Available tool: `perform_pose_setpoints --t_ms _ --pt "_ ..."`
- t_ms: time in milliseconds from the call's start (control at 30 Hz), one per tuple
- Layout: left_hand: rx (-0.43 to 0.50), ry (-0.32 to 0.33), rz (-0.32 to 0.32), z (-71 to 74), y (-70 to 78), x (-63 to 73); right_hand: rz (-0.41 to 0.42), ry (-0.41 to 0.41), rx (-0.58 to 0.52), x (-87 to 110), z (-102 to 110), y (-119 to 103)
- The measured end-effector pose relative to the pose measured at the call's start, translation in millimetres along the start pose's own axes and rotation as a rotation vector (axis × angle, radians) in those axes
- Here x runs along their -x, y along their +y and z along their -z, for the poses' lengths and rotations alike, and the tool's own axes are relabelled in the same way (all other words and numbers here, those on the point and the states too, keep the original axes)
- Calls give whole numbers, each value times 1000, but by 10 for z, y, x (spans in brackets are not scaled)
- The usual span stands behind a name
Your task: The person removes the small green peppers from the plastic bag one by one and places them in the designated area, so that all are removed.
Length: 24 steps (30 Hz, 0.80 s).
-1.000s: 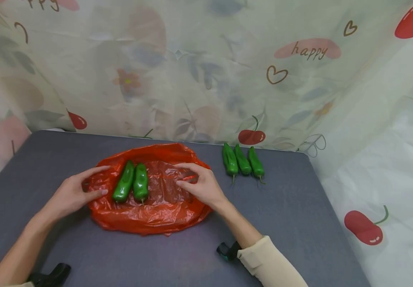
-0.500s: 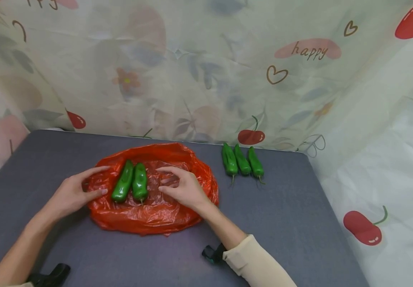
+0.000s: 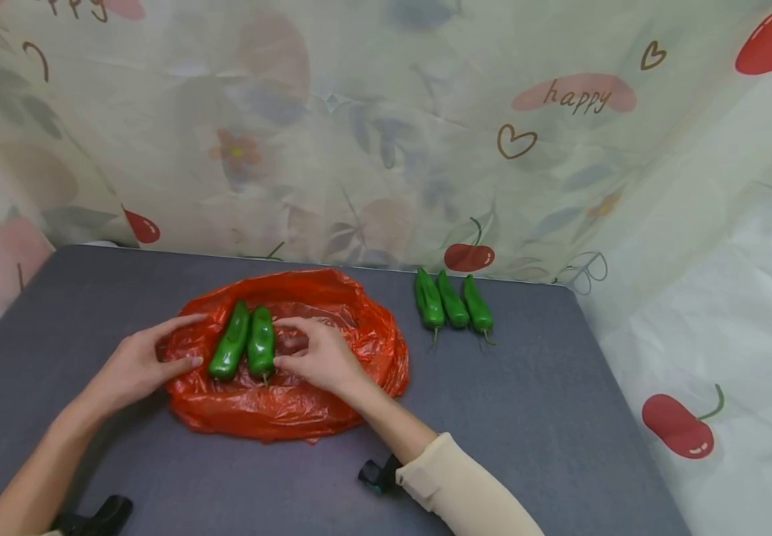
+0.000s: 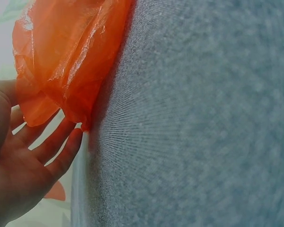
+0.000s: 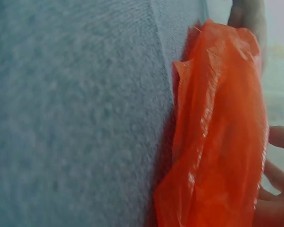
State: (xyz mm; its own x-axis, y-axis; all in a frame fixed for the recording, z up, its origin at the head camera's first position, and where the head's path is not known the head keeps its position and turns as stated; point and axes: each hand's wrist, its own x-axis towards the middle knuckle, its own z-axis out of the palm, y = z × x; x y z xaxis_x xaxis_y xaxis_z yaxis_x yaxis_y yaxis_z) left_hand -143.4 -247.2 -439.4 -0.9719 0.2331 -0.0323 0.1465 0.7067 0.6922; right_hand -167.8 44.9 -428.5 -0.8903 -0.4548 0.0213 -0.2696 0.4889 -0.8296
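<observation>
A red plastic bag (image 3: 379, 335) lies spread with its mouth up on the grey table. Two green peppers (image 3: 230, 346) rest side by side on its left half. My left hand (image 3: 134, 368) is at the bag's left side, thumb and fingers spread apart; in the left wrist view its fingers lie loosely against the red plastic (image 4: 68, 56). My right hand (image 3: 325, 357) reaches over the bag's right rim, with thumb and forefinger tips right at the right-hand pepper (image 3: 261, 342). In the right wrist view the bag's wall (image 5: 222, 123) partly hides that hand (image 5: 279, 198).
Three more green peppers (image 3: 454, 301) lie in a row near the table's back edge, right of the bag. A patterned cloth (image 3: 386, 134) hangs behind the grey table (image 3: 526, 417) and at its sides.
My right hand has moved left, from the bag's right rim across the inside to the right-hand pepper. The rim on the right has spread outward. My left hand and the peppers have stayed put.
</observation>
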Motion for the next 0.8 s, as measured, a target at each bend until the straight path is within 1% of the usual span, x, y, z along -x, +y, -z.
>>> perform_pose_setpoints --t_ms 167,333,567,633,800 --pt "-1 1 -4 -8 0 -3 -8 -14 74 -36 -65 -14" --pt "9 -15 8 -13 -6 -4 -26 -18 148 -71 -143 -15" --pt "8 -14 -1 -9 -1 0 7 -38 266 -131 -236 -28" --pt "8 -11 -6 -10 -2 1 6 -50 295 -137 -253 -44" --pt "9 -14 -10 -12 -11 4 31 -63 337 -164 -307 -34"
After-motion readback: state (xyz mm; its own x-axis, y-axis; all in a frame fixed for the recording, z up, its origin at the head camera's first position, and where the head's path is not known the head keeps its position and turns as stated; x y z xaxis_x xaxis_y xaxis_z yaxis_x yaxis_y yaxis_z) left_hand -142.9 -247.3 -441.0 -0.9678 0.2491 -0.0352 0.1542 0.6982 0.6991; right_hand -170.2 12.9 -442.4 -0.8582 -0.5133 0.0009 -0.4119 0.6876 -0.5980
